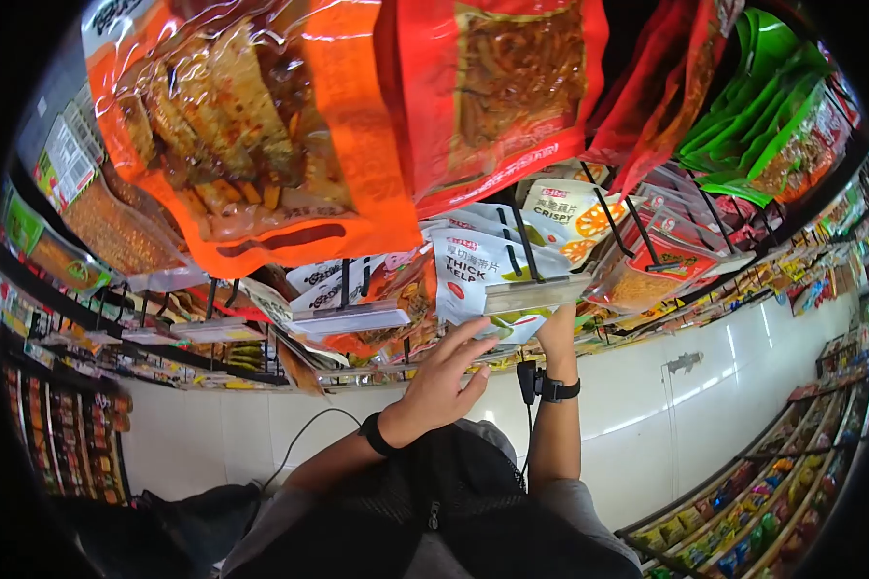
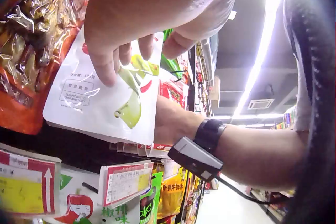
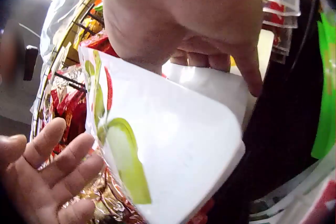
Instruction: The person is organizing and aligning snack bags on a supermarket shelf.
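Observation:
A white thick kelp pouch (image 1: pixel 463 275) hangs in front of the person, its printed front plain in the head view. The left hand (image 1: pixel 441 384) is at its lower left, fingers extended; in the left wrist view a fingertip lies right at the face of the pouch (image 2: pixel 105 92). From below, the right hand (image 1: pixel 557 333) reaches in behind the front pouch. Its fingers curl at a second white pouch (image 3: pixel 210 79) in the right wrist view, with one digit along the near side. The front pouch (image 3: pixel 173 129) hides part of this hand.
Large orange (image 1: pixel 261 145) and red (image 1: pixel 502 96) food packets hang close above. Black hooks with clear label holders (image 1: pixel 536 292) stick out around the hands. A crispy snack pouch (image 1: pixel 570 217) and green packets (image 1: pixel 763 106) hang to the right. Shelves (image 1: pixel 763 502) line the aisle behind.

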{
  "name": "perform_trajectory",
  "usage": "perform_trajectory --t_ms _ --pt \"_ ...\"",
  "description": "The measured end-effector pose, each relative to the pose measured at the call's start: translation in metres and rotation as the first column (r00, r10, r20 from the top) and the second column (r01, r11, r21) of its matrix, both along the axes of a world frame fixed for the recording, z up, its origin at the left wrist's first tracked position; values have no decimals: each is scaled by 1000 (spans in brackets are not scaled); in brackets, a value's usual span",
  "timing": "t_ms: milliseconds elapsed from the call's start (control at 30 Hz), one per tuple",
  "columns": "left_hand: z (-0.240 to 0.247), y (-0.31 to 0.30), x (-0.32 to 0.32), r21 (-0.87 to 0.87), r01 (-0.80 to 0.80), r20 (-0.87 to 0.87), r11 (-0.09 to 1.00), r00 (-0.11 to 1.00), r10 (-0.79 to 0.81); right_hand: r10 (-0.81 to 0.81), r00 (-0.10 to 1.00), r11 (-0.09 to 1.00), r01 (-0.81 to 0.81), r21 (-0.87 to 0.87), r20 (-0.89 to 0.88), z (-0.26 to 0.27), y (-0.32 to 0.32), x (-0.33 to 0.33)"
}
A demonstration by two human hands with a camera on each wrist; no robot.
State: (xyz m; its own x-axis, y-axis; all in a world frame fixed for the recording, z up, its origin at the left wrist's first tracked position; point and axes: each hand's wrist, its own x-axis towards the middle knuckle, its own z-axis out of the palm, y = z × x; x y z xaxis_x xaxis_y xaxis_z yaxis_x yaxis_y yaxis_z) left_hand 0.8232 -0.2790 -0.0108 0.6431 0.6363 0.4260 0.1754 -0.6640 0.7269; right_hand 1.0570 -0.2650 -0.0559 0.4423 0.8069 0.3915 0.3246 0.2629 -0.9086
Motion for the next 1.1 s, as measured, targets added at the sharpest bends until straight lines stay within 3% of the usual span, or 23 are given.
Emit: perform_trajectory --t_ms 100,233,333,400,467,600,700,733,767,800,867,900,933,1000,1033,1100 --pt "4 1 7 1 51 -32 999 998 -51 2 995 998 -9 67 102 10 -3 4" --pt "11 9 20 -75 123 -6 990 992 -124 71 997 992 -74 98 33 25 0 5" --pt "5 13 24 -87 132 6 987 991 -132 126 989 982 -136 133 83 51 9 2" --pt "8 15 26 -57 128 20 990 992 -127 56 996 978 -68 199 68 59 18 2" --pt "16 12 24 -114 114 -16 987 993 -116 136 967 990 -125 64 -216 59 29 10" --pt "14 12 27 -20 125 1 992 992 -125 138 979 989 -144 -32 -152 72 39 12" --pt "20 13 37 35 123 -2 992 992 -123 123 985 992 -117 54 -122 74 32 8" --pt "16 16 42 -45 167 39 985 985 -166 102 987 990 -89 110 -120 74 28 5" --pt "12 21 46 -122 213 82 969 976 -204 -40 998 987 33 157 40 65 23 12" --pt "3 29 50 -119 213 81 970 976 -204 -40 998 986 33 161 39 64 15 7" --pt "-13 46 60 -201 230 98 952 972 -214 -41 964 912 144 383 -264 70 -4 -3" --pt "-7 48 64 -233 201 88 951 979 -185 -6 995 939 38 342 -95 71 -14 -1" --pt "-10 54 69 -237 196 81 951 980 -182 -4 995 940 39 339 -103 70 -13 -4" --pt "-16 67 79 -431 323 258 843 939 -228 -109 992 980 97 176 62 65 -10 -12" --pt "-14 65 81 -465 386 396 797 896 -202 -79 996 982 71 178 41 60 -9 -11" --pt "-9 66 70 -537 361 362 762 915 -179 -69 998 983 68 169 -5 47 -6 -11"
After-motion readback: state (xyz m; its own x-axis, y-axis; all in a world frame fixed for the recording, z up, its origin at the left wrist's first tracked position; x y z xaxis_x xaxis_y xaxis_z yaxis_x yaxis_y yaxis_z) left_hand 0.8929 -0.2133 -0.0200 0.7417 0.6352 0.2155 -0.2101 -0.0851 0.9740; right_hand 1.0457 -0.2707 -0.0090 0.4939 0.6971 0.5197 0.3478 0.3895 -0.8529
